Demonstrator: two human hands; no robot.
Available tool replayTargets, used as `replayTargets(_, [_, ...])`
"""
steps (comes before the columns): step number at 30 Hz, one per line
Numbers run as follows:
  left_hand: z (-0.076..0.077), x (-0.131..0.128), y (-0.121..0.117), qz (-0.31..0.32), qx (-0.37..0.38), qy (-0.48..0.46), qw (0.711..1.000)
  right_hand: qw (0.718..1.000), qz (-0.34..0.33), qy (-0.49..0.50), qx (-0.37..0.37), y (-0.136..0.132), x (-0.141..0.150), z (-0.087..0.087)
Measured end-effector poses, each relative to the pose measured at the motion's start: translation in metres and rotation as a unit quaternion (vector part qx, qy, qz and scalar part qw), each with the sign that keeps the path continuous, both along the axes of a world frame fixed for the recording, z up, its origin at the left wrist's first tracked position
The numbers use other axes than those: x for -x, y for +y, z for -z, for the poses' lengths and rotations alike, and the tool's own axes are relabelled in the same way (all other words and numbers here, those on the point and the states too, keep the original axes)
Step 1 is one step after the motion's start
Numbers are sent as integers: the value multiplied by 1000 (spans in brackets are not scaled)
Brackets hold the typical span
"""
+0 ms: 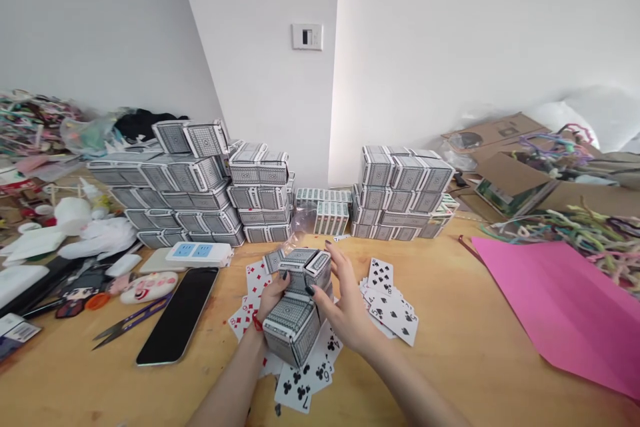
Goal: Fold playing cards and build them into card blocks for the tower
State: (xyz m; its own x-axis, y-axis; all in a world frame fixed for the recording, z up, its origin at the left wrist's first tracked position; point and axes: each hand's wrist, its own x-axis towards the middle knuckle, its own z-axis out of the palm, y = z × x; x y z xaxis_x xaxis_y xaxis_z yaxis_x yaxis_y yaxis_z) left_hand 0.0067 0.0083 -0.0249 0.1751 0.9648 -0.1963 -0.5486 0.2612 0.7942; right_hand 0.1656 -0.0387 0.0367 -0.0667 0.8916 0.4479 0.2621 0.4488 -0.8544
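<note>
The block (pixel 291 328) is between both hands, above loose cards (pixel 305 380); I can't tell if it rests on them. The left hand (pixel 273 295), half curled, grips its left side; the right hand (pixel 350 310), loosely curved, holds its right. Seemingly it's being fitted together, calling for even pressure. Grey patterned backs, white edges, stepped top.

Far card (pixel 381 275), right group: reads "8" with spade signs. Near card (pixel 295 388): reads "7" with club signs. Adjacent club card (pixel 320 380): numeral legible as 6 or 9, undetermined. Left card (pixel 239 328): reads "8" with diamond signs.
</note>
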Motion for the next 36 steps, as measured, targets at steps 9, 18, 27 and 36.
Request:
replayTargets(9, [-19, -12, -8, 56, -77, -62, 994, 985, 45, -118, -115, -6, -6, -30])
replayTargets(18, [-23, -17, -7, 83, -106, -67, 989, 987, 25, -153, -36, -13, -14, -51])
replayTargets(27, [-24, -18, -10, 107, -102, -84, 985, 989, 25, -142, 43, -15, -14, -53])
replayTargets(36, [-23, -19, -9, 79, -93, -93, 988, 987, 10, -149, 56, -16, -14, -57])
